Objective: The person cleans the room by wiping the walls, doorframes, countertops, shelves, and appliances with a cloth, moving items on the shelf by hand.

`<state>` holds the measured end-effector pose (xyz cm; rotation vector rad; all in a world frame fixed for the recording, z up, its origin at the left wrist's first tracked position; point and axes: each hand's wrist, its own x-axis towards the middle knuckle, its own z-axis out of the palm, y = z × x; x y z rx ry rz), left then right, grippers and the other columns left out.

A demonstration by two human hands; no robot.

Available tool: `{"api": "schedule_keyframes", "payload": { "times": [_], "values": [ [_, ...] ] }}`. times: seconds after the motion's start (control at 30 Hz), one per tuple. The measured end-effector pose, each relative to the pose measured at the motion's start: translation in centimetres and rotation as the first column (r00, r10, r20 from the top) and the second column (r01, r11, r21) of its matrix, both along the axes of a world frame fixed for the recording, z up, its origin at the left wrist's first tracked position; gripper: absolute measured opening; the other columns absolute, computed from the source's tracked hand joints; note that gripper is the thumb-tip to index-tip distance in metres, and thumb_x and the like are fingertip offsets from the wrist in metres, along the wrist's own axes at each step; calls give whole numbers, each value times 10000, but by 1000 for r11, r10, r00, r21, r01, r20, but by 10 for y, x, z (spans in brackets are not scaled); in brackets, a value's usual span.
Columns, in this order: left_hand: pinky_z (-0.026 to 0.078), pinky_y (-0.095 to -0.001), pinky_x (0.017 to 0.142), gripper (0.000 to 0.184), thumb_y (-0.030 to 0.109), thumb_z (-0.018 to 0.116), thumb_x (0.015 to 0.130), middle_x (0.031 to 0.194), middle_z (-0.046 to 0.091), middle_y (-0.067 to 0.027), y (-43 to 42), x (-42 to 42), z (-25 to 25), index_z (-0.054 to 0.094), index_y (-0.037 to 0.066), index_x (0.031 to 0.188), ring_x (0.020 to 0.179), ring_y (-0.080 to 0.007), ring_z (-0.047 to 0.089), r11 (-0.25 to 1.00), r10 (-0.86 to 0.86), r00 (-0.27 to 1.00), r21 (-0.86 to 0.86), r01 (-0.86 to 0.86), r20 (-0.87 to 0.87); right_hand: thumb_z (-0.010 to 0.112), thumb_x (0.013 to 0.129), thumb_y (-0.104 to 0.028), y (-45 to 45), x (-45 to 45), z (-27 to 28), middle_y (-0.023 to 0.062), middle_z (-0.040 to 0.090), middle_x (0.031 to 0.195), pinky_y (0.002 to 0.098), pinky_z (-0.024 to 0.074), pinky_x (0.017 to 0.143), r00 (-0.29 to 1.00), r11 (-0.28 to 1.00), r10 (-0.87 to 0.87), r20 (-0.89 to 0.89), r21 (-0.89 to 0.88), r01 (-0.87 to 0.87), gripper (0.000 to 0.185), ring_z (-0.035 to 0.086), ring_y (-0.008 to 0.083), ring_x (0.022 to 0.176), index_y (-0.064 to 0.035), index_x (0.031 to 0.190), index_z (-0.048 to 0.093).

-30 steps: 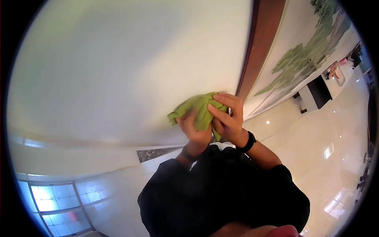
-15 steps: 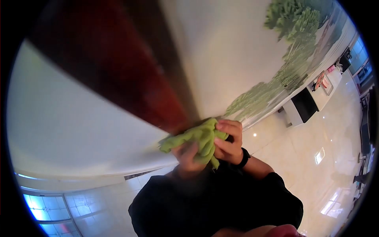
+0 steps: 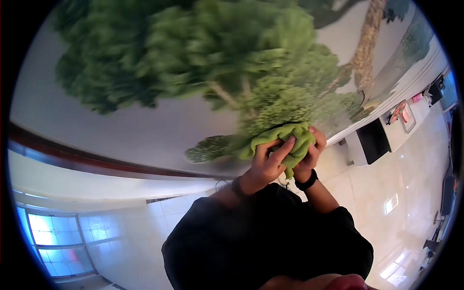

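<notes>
A crumpled green cloth (image 3: 282,137) is gripped between both hands in front of a wall painted with trees (image 3: 217,53). My left hand (image 3: 267,164) has its fingers and thumb closed on the cloth's left and lower part. On the cloth's right side, my right hand (image 3: 311,152) is wrapped round its edge, with a dark band at the wrist. A loose end of the cloth hangs down between the hands. Whether the cloth touches the wall is hard to tell.
A dark red trim strip (image 3: 96,162) runs along the wall at the left. At the right stands a white low cabinet (image 3: 394,135) with a black panel (image 3: 373,141) and small items on top. Windows (image 3: 58,237) show at lower left, above glossy tiled floor (image 3: 338,181).
The view has swung from the plain white wall past the red trim to the painted trees. Both hands have moved right with the cloth still held.
</notes>
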<state>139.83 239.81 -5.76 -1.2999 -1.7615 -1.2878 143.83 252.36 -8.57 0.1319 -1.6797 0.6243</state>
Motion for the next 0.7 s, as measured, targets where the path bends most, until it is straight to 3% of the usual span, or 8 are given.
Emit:
{"api": "schedule_keyframes", "payload": {
  "times": [0.03,0.07,0.17,0.23,0.27,0.37,0.57,0.7],
  "values": [
    [518,-337,798,655,24,822,656,1105,557,-144,7,2,-15,613,70,1275,975,-282,580,1000,20,1000,-4,-20,4,734,814,-133,7,3,-13,201,488,1242,476,471,889,1000,999,-3,3,-32,4,471,531,379,1078,-89,1214,489],
    [514,-347,808,642,40,821,665,1106,561,-145,12,5,-30,614,69,1272,978,-285,579,999,40,999,-8,-40,9,797,697,-55,12,5,-23,161,506,1217,453,481,863,999,997,39,11,-71,-38,584,531,350,1062,-149,1187,492],
    [496,-381,779,478,131,811,728,1119,515,-156,8,16,-71,632,45,1163,934,-310,582,977,190,982,-101,-188,16,784,680,-46,14,7,-46,155,554,1147,448,485,865,990,985,137,-12,-103,-138,523,561,343,1011,-127,1135,540],
    [493,-383,772,489,138,801,737,1111,514,-163,4,20,-70,619,33,1178,929,-313,580,955,274,961,-127,-267,42,762,573,-2,13,8,-47,136,590,1102,419,477,815,979,973,205,4,-107,-203,527,578,326,977,-111,1064,606],
    [489,-383,777,495,134,784,746,1095,504,-164,5,19,-68,606,2,1188,922,-318,571,945,309,950,-97,-312,-42,757,563,-2,13,9,-45,133,591,1105,414,473,804,977,971,215,17,-109,-212,524,579,324,966,-112,1057,620],
    [481,-380,790,501,125,767,759,1087,487,-165,22,23,-55,591,-17,1207,922,-320,558,922,388,922,-25,-388,0,753,563,-14,29,11,-30,129,591,1119,404,467,795,962,961,269,40,-76,-265,492,580,323,946,-111,1035,652],
    [473,-359,815,572,80,809,705,1112,473,-154,79,27,8,597,-12,1229,962,-315,544,953,302,952,-4,-302,-45,731,614,-48,92,14,22,132,586,1139,410,465,814,977,977,214,9,-6,-214,436,570,326,966,-95,1042,664],
    [506,-314,790,588,9,788,714,1121,483,-131,120,30,24,605,44,1272,969,-273,570,988,154,988,14,-154,-6,785,674,-77,127,16,27,142,578,1153,428,466,831,988,991,129,-79,-16,-131,525,558,321,994,-91,1160,585]
  ]
}}
